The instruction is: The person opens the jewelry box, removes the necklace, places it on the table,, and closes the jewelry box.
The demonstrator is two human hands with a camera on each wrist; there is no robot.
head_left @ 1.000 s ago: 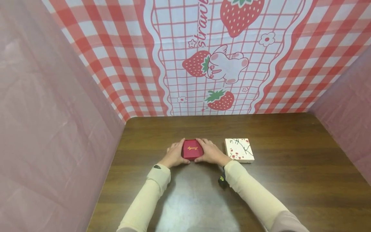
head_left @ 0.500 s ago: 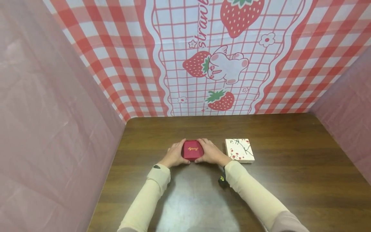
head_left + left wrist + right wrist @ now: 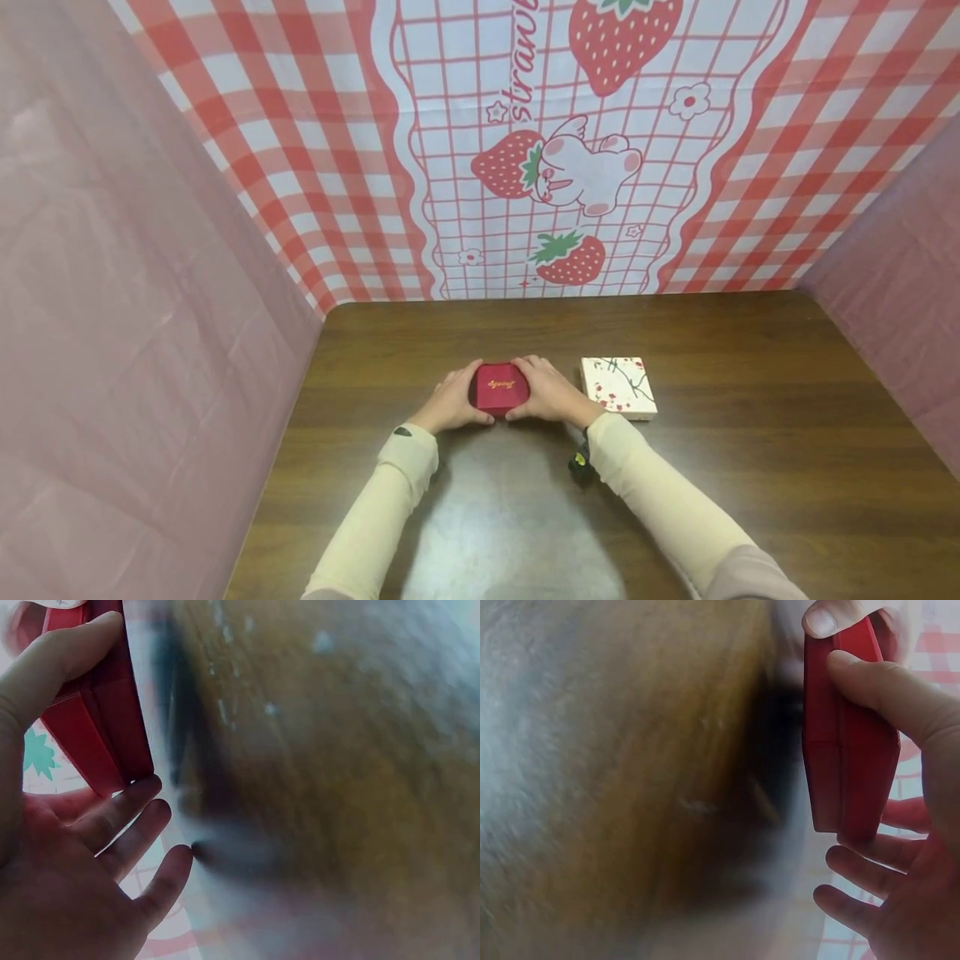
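In the head view a small red gift box (image 3: 501,388) with gold lettering on top sits between both hands near the middle of the table. My left hand (image 3: 448,402) grips its left side, and my right hand (image 3: 553,395) grips the right side. Both thumbs are on the near face, as the wrist views show. A seam runs along the red box (image 3: 840,742) in the right wrist view. Up close in the left wrist view, the left thumb (image 3: 90,649) presses the box's face while the fingers reach round its far side. Whether its underside touches the table cannot be told.
Just right of the right hand lies a flat cream box (image 3: 619,388) with a red flower and branch print. The wooden table (image 3: 750,467) meets a strawberry-print checked cloth (image 3: 570,167) at the back. Pink cloth (image 3: 150,292) hangs at the left, and more at the right.
The red box and my right hand have shifted very slightly to the right. Both hands keep their grip, and the cream box stays where it was.
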